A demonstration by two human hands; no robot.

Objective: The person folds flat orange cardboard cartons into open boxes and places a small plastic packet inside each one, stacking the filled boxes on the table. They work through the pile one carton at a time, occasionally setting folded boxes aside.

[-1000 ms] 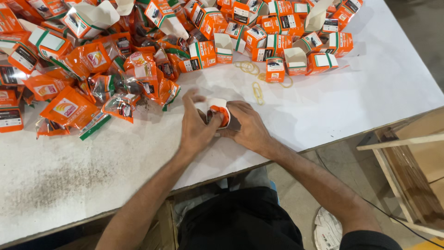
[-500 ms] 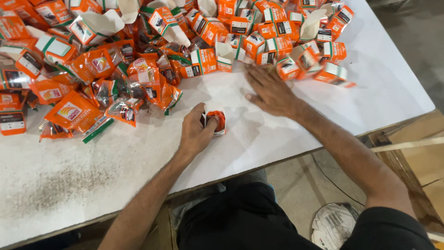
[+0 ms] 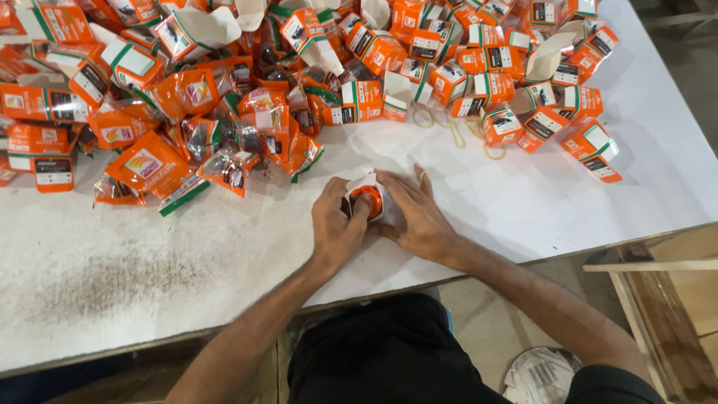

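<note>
Both hands, left [image 3: 336,224] and right [image 3: 415,213], closed around a small orange-and-white carton [image 3: 366,196], orange packages [image 3: 224,97] heaped beyond.

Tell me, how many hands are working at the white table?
2. The left hand and the right hand sit together near the front edge of the white table, both around one small orange-and-white box. No other person's hands show.
</note>
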